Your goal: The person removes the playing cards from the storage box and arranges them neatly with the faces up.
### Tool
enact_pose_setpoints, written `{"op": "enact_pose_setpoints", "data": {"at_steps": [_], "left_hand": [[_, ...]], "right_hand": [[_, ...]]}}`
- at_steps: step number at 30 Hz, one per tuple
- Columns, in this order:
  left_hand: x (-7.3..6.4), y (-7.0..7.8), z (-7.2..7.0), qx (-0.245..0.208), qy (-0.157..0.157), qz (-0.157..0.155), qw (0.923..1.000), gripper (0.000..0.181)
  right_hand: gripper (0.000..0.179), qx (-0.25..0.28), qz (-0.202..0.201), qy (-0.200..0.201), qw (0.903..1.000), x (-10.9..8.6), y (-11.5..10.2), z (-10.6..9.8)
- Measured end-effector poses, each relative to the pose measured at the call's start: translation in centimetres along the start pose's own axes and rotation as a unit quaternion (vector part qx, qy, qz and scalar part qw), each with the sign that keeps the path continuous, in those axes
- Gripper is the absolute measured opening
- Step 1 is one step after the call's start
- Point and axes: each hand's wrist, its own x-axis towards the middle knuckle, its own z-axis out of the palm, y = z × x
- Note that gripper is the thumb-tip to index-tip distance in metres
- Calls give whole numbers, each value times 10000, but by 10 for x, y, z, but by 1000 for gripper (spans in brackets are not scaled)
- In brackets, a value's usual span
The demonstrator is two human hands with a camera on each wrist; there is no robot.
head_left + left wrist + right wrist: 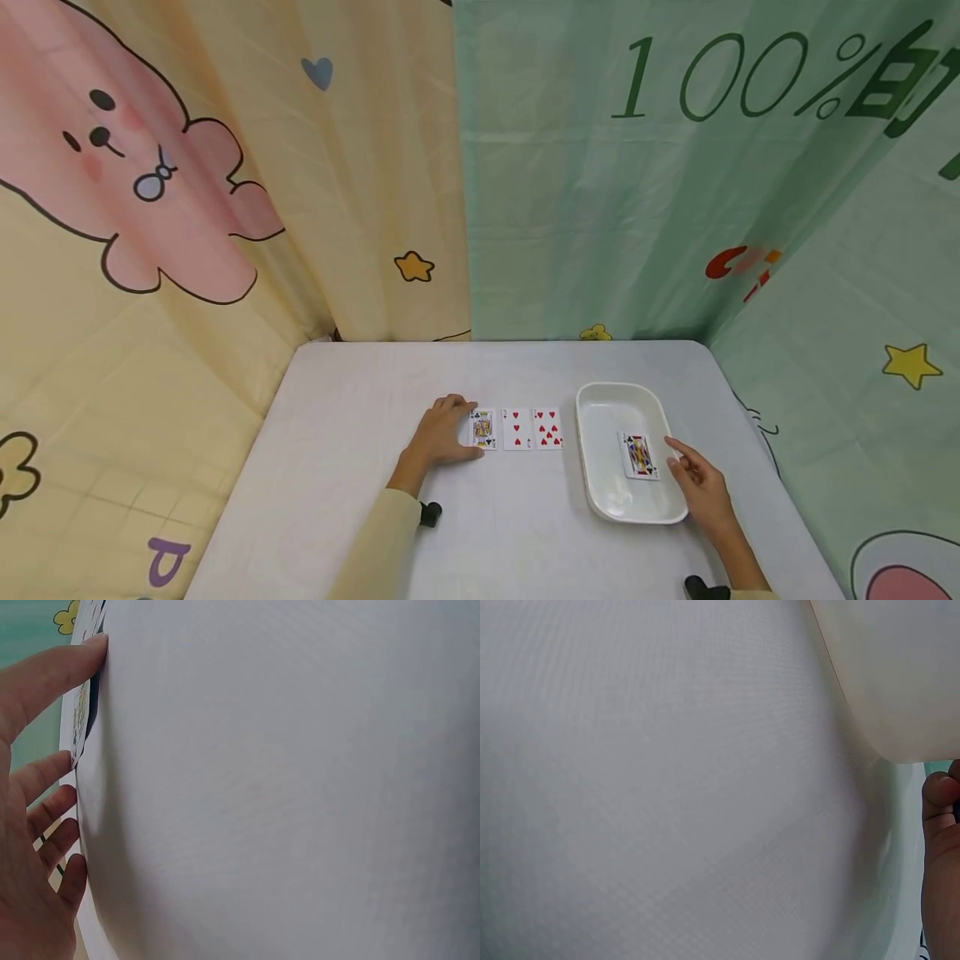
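My left hand [442, 431] spans a face-up court playing card [483, 429] on the table, thumb at its near edge and index finger at its far edge. In the left wrist view the card [81, 712] is seen edge-on between thumb and index finger, its dark underside showing. Two heart cards lie in line to its right, a three of hearts [517, 430] and a higher heart card [548, 429]. Another court card [640, 456] lies face up in a white tray [603, 504]. My right hand [702, 486] is at the tray's right rim, fingers loosely bent, holding no card.
A white table [375, 375] carries the cards and tray. Printed curtains [390, 183] hang along its back and sides. The tray's raised rim stands between the right hand and the row of cards.
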Motion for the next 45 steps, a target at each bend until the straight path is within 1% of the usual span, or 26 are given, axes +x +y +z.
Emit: {"op": "enact_pose_setpoints", "data": {"at_steps": [3,6,11,14,16,18,20,25,29,33,36,39,41,43,45], "left_hand": [[0,0,-1,8,-13,-8,10000,92],[-1,2,-2,-139,-31,-63,9999,94],[1,7,-4,-383,-47,-260,9989,94],[4,14,-4,-576,87,-358,9977,93],[6,23,-5,-799,204,-342,9960,91],[9,35,-7,-974,268,-247,9946,89],[13,50,-9,-999,297,-92,9945,88],[28,93,-10,-764,368,377,9957,84],[39,129,-10,-629,360,711,9948,81],[49,162,-10,-542,284,1045,9926,82],[56,185,-8,-372,231,1358,9898,83],[62,203,-3,-109,161,1654,9860,84],[66,213,2,93,103,1780,9839,85],[69,222,7,283,46,1858,9822,88],[71,229,12,428,-27,1864,9815,91]], "right_hand": [[41,-11,9,-10,10000,0,0,0],[40,-5,-7,29,10000,0,0,0],[39,-27,-56,65,10000,0,1,1],[39,-69,-39,60,10000,0,1,1],[39,-82,-1,47,10000,0,0,2],[40,-103,39,36,9999,0,-1,2],[40,-118,76,26,9999,0,-1,2],[40,-77,92,32,9999,0,-2,1],[41,-28,129,20,9999,0,-1,1],[42,-7,167,11,9999,0,-1,1],[41,48,70,64,9999,0,0,1],[38,100,-101,158,9998,1,1,2],[37,98,-177,210,9996,2,2,2],[38,59,-153,198,9997,2,2,2],[39,23,-101,180,9998,3,3,2]]}}
